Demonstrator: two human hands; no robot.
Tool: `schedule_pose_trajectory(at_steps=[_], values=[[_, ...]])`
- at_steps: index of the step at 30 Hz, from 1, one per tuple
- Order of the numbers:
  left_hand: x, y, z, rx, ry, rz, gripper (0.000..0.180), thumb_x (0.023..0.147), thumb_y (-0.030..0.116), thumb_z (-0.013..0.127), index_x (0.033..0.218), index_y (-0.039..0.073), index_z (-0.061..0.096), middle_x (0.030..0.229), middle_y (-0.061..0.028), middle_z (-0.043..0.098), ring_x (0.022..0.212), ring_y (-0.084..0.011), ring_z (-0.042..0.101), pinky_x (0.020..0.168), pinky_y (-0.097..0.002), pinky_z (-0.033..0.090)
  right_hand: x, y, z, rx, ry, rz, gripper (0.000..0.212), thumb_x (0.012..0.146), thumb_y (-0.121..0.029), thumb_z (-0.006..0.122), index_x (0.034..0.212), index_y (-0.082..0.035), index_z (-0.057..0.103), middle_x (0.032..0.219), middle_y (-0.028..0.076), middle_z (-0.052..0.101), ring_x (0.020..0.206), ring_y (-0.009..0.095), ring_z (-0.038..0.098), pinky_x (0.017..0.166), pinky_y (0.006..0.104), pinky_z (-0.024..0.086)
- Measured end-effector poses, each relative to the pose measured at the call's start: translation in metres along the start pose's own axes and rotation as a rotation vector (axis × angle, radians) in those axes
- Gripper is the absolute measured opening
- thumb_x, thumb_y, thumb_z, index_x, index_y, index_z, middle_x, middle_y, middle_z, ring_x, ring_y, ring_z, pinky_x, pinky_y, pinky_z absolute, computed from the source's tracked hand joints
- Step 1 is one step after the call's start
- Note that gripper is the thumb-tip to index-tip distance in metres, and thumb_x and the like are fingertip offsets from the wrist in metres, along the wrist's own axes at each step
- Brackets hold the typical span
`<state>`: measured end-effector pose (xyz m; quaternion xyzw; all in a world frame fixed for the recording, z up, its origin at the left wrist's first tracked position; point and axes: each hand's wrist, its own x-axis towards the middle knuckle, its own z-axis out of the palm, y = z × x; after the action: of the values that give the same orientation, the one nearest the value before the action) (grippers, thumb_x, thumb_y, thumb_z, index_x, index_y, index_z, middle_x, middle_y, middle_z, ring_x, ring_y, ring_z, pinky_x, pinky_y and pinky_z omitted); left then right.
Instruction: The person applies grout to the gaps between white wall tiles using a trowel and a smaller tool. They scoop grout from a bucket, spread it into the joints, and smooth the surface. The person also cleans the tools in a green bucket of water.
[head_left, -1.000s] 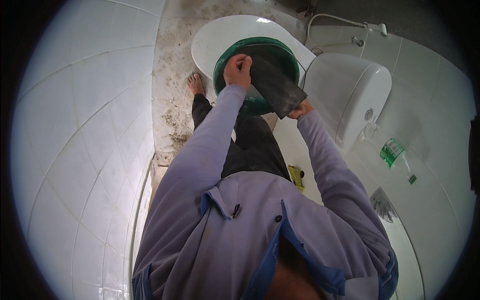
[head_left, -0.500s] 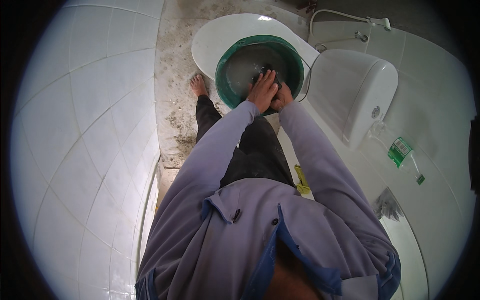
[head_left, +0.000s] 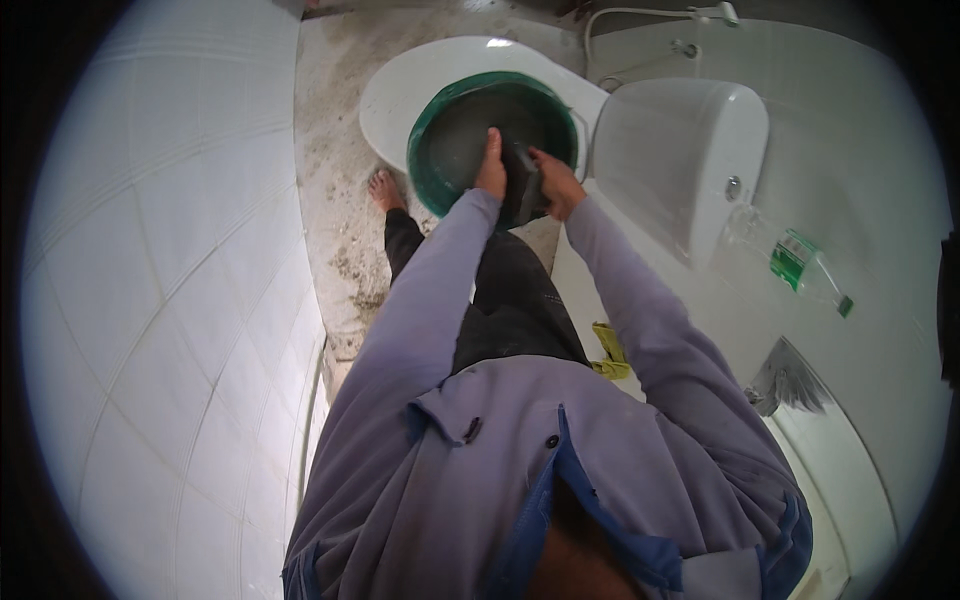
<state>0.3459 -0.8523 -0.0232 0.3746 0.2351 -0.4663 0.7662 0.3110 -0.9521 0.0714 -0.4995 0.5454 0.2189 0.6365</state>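
Note:
A green basin (head_left: 424, 163) with cloudy grey water rests on the white toilet lid (head_left: 385, 105). Over its near side is a dark, wet-looking piece (head_left: 521, 185), long and flattish; I cannot make out its kind. My left hand (head_left: 491, 170) grips it along the left side, thumb pointing up and away from me. From the right, my right hand (head_left: 559, 184) pinches its edge with bent fingers. Parts of the dark piece are hidden behind my hands, and it blends with my black trousers below.
The toilet tank (head_left: 660, 150) stands to the right of the basin. A clear bottle with a green label (head_left: 792, 259) lies on the white ledge, and yellow-green cloth (head_left: 610, 352) is by my right leg. White tiled wall (head_left: 170, 250) runs along the left. The floor (head_left: 335, 200) is stained.
My hands were close together, the left flat over the dark piece inside the basin. Now they are apart with the piece raised between them toward the near rim. The view has shifted slightly.

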Motion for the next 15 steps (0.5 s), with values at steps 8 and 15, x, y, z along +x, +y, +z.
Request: schedule_pose_trajectory(at_steps=[8, 15], values=[[-0.104, 0.143, 0.038, 0.493, 0.124, -0.105, 0.059, 0.096, 0.056, 0.036, 0.141, 0.017, 0.040, 0.151, -0.0019, 0.024, 0.135, -0.0257, 0.029, 0.096, -0.0526, 0.035, -0.050, 0.012, 0.006, -0.393, 0.235, -0.697, 0.046, 0.089, -0.024, 0.053, 0.130, -0.005, 0.051, 0.129, 0.019, 0.055, 0.118, 0.034, 0.053, 0.100, 0.0365, 0.042], [-0.112, 0.175, 0.042, 0.803, -0.033, -0.081, 0.054, 0.094, 0.055, 0.039, 0.132, 0.018, 0.050, 0.139, 0.0028, 0.043, 0.119, -0.0203, 0.046, 0.086, -0.0423, 0.043, -0.117, -0.041, -0.024, -0.248, 0.344, -0.768, 0.051, 0.086, -0.029, 0.058, 0.131, -0.006, 0.050, 0.120, 0.020, 0.060, 0.109, 0.035, 0.058, 0.096, 0.0374, 0.044]])
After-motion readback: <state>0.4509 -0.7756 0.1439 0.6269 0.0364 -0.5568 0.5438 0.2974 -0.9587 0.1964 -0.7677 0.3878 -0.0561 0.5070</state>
